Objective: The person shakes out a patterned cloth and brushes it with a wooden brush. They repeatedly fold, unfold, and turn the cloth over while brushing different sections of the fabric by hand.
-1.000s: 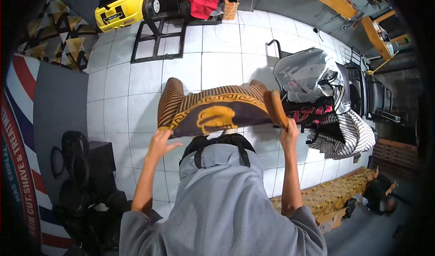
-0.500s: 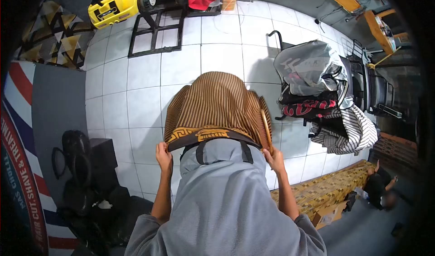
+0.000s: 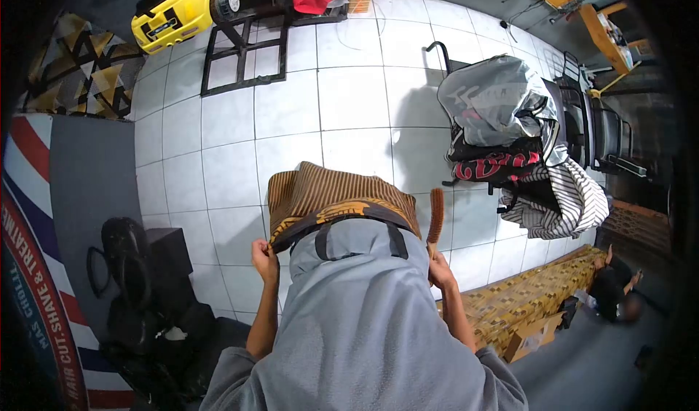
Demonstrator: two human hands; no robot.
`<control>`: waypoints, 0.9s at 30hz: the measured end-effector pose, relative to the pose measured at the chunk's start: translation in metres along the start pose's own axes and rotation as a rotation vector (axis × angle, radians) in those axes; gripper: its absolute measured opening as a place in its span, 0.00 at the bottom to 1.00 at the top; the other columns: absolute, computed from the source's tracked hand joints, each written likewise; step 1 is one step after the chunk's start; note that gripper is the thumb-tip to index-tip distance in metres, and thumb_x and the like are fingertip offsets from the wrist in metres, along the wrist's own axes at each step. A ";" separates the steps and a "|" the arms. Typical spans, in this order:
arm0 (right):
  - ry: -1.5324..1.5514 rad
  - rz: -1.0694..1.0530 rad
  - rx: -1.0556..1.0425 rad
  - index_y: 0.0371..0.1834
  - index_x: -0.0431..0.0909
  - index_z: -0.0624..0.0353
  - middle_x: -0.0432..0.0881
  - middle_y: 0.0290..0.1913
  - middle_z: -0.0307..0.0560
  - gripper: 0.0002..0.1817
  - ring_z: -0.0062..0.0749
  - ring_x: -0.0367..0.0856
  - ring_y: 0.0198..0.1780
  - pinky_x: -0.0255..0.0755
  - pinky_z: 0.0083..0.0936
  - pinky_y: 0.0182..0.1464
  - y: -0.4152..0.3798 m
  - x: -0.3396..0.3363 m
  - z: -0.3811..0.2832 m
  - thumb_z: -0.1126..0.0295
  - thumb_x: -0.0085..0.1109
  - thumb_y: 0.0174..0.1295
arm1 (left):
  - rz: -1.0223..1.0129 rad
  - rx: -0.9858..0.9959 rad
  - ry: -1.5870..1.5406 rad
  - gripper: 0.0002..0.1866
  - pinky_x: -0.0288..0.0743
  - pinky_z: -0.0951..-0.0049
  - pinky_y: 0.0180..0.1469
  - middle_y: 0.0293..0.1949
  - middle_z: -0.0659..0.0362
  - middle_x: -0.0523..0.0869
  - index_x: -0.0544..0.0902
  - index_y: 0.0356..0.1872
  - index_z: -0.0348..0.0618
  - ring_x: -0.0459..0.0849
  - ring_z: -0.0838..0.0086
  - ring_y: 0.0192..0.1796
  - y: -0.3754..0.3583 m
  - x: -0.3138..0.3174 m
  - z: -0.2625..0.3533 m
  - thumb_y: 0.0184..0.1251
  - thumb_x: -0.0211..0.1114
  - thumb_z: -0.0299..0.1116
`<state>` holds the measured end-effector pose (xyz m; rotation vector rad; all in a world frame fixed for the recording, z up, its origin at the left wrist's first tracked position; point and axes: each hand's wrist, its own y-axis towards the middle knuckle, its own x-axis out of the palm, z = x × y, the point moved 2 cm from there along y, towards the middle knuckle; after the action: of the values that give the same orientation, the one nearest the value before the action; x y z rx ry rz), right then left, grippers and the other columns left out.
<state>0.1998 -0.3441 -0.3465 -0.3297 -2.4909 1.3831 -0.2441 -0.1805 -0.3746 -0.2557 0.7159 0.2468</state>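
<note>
A brown striped cloth (image 3: 349, 185) with a dark, gold-patterned band hangs in front of my waist. At its left corner, my left hand (image 3: 266, 262) is closed on the edge of the band. My right hand (image 3: 441, 271) is closed around the wooden handle of a brush (image 3: 436, 218), which points away from me with its brown bristles showing edge-on. The brush stands just right of the cloth, a small gap between them. Most of the cloth's lower part is foreshortened or hidden by its folds.
Right of me, capes (image 3: 502, 109) in grey, black and stripes hang over a chair-like frame. A black metal frame (image 3: 244, 58) and yellow toy car (image 3: 175, 14) are ahead. Black seats (image 3: 135, 280) stand left; a patterned bench (image 3: 524, 287) and a person (image 3: 615, 291) are at right.
The cloth has drawn back toward my body and its far edge has folded up. The brush has come away from the cloth's right side, turning so its bristles show. Both hands keep their holds.
</note>
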 end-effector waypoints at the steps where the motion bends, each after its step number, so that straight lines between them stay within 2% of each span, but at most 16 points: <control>1: -0.002 0.074 -0.115 0.40 0.74 0.61 0.76 0.28 0.37 0.09 0.19 0.74 0.30 0.70 0.20 0.32 0.003 0.005 0.001 0.66 0.54 0.64 | 0.029 0.039 0.017 0.06 0.67 0.72 0.31 0.22 0.58 0.69 0.71 0.31 0.39 0.68 0.72 0.25 0.001 -0.004 0.006 0.52 0.58 0.21; 3: -0.033 0.256 -0.345 0.37 0.73 0.63 0.74 0.26 0.37 0.07 0.19 0.72 0.30 0.68 0.20 0.32 0.017 0.010 0.012 0.69 0.50 0.64 | 0.087 0.119 0.045 0.07 0.67 0.72 0.32 0.22 0.57 0.70 0.71 0.31 0.39 0.69 0.71 0.26 0.005 -0.008 0.017 0.51 0.58 0.21; 4: -0.055 0.362 -0.461 0.36 0.72 0.63 0.73 0.25 0.36 0.07 0.18 0.70 0.29 0.66 0.19 0.31 0.026 0.009 0.019 0.71 0.49 0.63 | 0.072 0.057 0.039 0.07 0.68 0.71 0.33 0.23 0.57 0.70 0.71 0.32 0.38 0.70 0.70 0.27 0.006 -0.008 0.014 0.51 0.57 0.21; 5: -0.200 0.465 -0.492 0.34 0.70 0.65 0.71 0.26 0.36 0.06 0.17 0.67 0.29 0.64 0.19 0.30 0.031 -0.001 0.023 0.73 0.47 0.60 | 0.059 -0.006 0.033 0.07 0.69 0.71 0.34 0.24 0.56 0.70 0.70 0.32 0.38 0.71 0.69 0.28 0.007 -0.008 0.010 0.51 0.56 0.20; 6: -0.174 0.531 -0.497 0.34 0.70 0.65 0.70 0.27 0.36 0.05 0.17 0.67 0.29 0.64 0.19 0.30 0.027 0.000 0.014 0.73 0.47 0.60 | 0.048 -0.072 0.028 0.08 0.69 0.70 0.35 0.25 0.55 0.71 0.70 0.33 0.37 0.72 0.68 0.29 0.007 -0.009 0.006 0.51 0.55 0.20; 8: -0.119 0.661 -0.501 0.35 0.69 0.64 0.70 0.28 0.36 0.05 0.18 0.66 0.30 0.64 0.20 0.32 0.015 0.012 -0.024 0.74 0.48 0.59 | 0.120 -0.023 0.055 0.08 0.70 0.69 0.38 0.27 0.53 0.73 0.70 0.34 0.37 0.74 0.66 0.32 0.011 0.001 0.002 0.51 0.53 0.19; 9: -0.066 0.689 -0.658 0.37 0.69 0.64 0.69 0.30 0.36 0.05 0.18 0.65 0.29 0.64 0.20 0.31 0.025 0.005 -0.025 0.74 0.47 0.60 | 0.153 0.004 0.069 0.09 0.71 0.68 0.40 0.29 0.53 0.74 0.69 0.35 0.37 0.75 0.65 0.33 0.014 0.006 0.004 0.51 0.52 0.19; 10: -0.020 0.706 -0.714 0.39 0.69 0.64 0.69 0.30 0.36 0.06 0.17 0.65 0.29 0.63 0.19 0.31 0.028 0.002 -0.035 0.73 0.48 0.62 | 0.148 -0.008 0.039 0.10 0.70 0.68 0.42 0.30 0.53 0.74 0.70 0.36 0.37 0.75 0.65 0.35 0.022 0.005 0.015 0.51 0.51 0.19; 12: -0.049 0.633 -0.769 0.45 0.71 0.66 0.74 0.37 0.39 0.12 0.19 0.71 0.38 0.68 0.20 0.41 0.031 -0.008 -0.067 0.71 0.54 0.62 | 0.141 -0.029 -0.026 0.12 0.70 0.69 0.47 0.32 0.53 0.76 0.70 0.39 0.36 0.77 0.65 0.40 0.043 0.007 0.040 0.52 0.49 0.18; 14: -0.181 0.492 -0.653 0.48 0.72 0.66 0.78 0.38 0.40 0.16 0.21 0.75 0.38 0.70 0.20 0.41 0.036 -0.035 -0.093 0.70 0.60 0.59 | 0.120 0.063 -0.164 0.13 0.70 0.70 0.48 0.34 0.55 0.78 0.72 0.42 0.36 0.77 0.67 0.41 0.083 0.019 0.042 0.54 0.47 0.17; 16: -0.237 0.401 -0.757 0.44 0.74 0.68 0.80 0.42 0.44 0.18 0.22 0.79 0.41 0.73 0.20 0.45 0.014 -0.022 -0.154 0.74 0.68 0.52 | -0.172 0.098 -0.269 0.13 0.73 0.73 0.43 0.35 0.56 0.78 0.73 0.42 0.36 0.78 0.70 0.37 0.129 0.025 0.063 0.56 0.48 0.17; 18: -0.293 0.289 -0.789 0.46 0.73 0.68 0.81 0.42 0.44 0.21 0.24 0.80 0.43 0.75 0.21 0.47 -0.003 -0.020 -0.200 0.79 0.69 0.48 | -0.272 0.138 -0.346 0.11 0.73 0.73 0.33 0.29 0.57 0.78 0.75 0.39 0.39 0.77 0.75 0.29 0.149 0.020 0.117 0.54 0.53 0.19; 20: -0.382 0.258 -0.836 0.48 0.71 0.67 0.80 0.42 0.44 0.24 0.26 0.80 0.45 0.75 0.22 0.50 -0.017 -0.033 -0.231 0.82 0.69 0.47 | -0.362 0.432 0.173 0.11 0.70 0.72 0.26 0.20 0.56 0.75 0.75 0.36 0.42 0.75 0.74 0.22 0.153 -0.013 0.191 0.50 0.59 0.19; 21: -0.389 0.250 -0.878 0.50 0.70 0.66 0.80 0.44 0.44 0.25 0.25 0.79 0.46 0.74 0.22 0.49 -0.017 -0.046 -0.239 0.83 0.68 0.47 | -0.399 0.572 0.318 0.13 0.67 0.70 0.24 0.15 0.55 0.70 0.74 0.34 0.43 0.74 0.67 0.18 0.166 -0.021 0.197 0.45 0.62 0.19; 24: -0.555 0.473 -0.967 0.47 0.73 0.65 0.80 0.39 0.42 0.20 0.24 0.78 0.41 0.71 0.21 0.45 -0.038 -0.059 -0.262 0.83 0.65 0.49 | -0.487 0.802 0.289 0.14 0.67 0.68 0.25 0.17 0.54 0.71 0.74 0.33 0.42 0.72 0.62 0.19 0.184 -0.041 0.218 0.42 0.63 0.18; 27: -0.723 0.731 -1.022 0.46 0.73 0.64 0.80 0.35 0.46 0.17 0.25 0.78 0.38 0.70 0.21 0.43 -0.050 -0.055 -0.278 0.82 0.61 0.51 | -0.385 0.916 0.297 0.16 0.68 0.67 0.27 0.21 0.53 0.72 0.74 0.34 0.43 0.74 0.61 0.24 0.193 -0.051 0.248 0.41 0.58 0.14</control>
<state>0.3437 -0.1678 -0.1700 -1.1989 -3.7647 0.1658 -0.1889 0.0713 -0.1881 0.4543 0.9841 -0.4994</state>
